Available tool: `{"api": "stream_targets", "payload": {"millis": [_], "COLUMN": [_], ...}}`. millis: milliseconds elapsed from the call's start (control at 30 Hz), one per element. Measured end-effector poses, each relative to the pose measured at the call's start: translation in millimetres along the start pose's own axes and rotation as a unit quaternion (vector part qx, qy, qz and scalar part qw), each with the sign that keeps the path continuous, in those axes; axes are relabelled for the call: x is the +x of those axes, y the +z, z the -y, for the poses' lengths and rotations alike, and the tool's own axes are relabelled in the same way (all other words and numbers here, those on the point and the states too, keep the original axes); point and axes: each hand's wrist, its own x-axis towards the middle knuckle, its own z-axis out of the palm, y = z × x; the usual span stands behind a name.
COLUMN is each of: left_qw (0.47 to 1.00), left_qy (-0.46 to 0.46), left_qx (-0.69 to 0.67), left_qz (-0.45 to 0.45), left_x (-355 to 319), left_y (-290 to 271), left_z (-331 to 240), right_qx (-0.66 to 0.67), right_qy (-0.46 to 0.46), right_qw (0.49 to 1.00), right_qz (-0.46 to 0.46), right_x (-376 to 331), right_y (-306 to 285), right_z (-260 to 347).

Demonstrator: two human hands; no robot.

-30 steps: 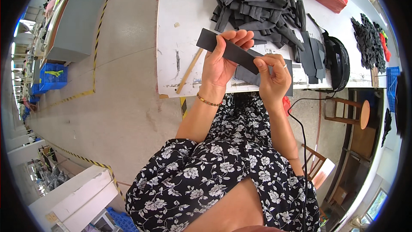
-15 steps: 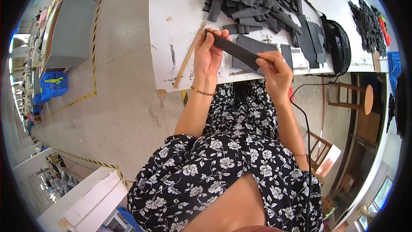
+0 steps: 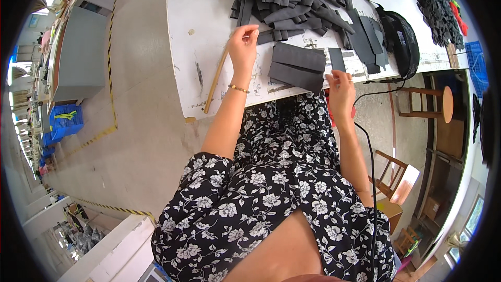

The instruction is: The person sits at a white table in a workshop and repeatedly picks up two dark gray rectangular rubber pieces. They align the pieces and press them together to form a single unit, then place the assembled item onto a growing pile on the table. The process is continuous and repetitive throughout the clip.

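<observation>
On the white table, a dark grey fabric strip (image 3: pixel 297 74) lies flat across a wider dark grey fabric piece (image 3: pixel 300 56). My left hand (image 3: pixel 243 47) is raised over the table to the left of them, below the heap of dark grey fabric strips (image 3: pixel 292 0). Its fingers are loosely bent and nothing shows in them. Just off the right end of the strip is my right hand (image 3: pixel 342 93), its fingers half curled and apart from the thumb, also with nothing seen in it. A small dark fabric piece (image 3: pixel 337 60) lies beyond my right hand.
A wooden stick (image 3: pixel 216 81) lies on the table (image 3: pixel 182 47) left of my left hand. To the right are flat dark panels (image 3: pixel 368 36) and a black mesh-sided bag (image 3: pixel 404 44). A black cable (image 3: pixel 371 151) runs down by my right arm. Wooden stools (image 3: pixel 448 105) stand at right.
The strip both hands held up is now down on the wider fabric piece, let go. My left hand has moved left of it, my right hand slightly lower. The view has shifted.
</observation>
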Motion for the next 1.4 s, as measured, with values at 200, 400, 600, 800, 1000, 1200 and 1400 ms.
{"api": "stream_targets", "payload": {"millis": [200, 400, 600, 800, 1000, 1200, 1400], "left_qw": [0.991, 0.895, 0.951, 0.941, 0.863, 0.82, 0.817], "left_qy": [0.095, 0.249, 0.129, -0.188, -0.249, -0.317, -0.312], "left_qx": [0.075, 0.35, 0.249, -0.25, -0.432, -0.476, -0.484], "left_qz": [-0.058, 0.123, 0.133, 0.129, 0.08, 0.019, 0.015], "left_x": [46, 67, 64, 49, 0, -3, -1], "left_y": [59, 92, 76, 32, 37, 23, 2], "left_z": [-17, 0, -3, -42, -68, -82, -71], "right_qx": [-0.263, -0.336, -0.292, -0.068, 0.117, 0.14, 0.09], "right_qy": [-0.057, -0.056, -0.099, -0.11, -0.162, -0.256, -0.17], "right_qw": [0.962, 0.938, 0.951, 0.977, 0.98, 0.946, 0.964], "right_qz": [-0.035, 0.059, 0.019, -0.171, 0.026, 0.143, 0.182], "right_x": [19, 26, 32, 58, 59, 52, 43], "right_y": [5, 16, 12, -30, -18, -4, -21], "right_z": [-21, -14, -36, -13, 88, 109, 113]}}
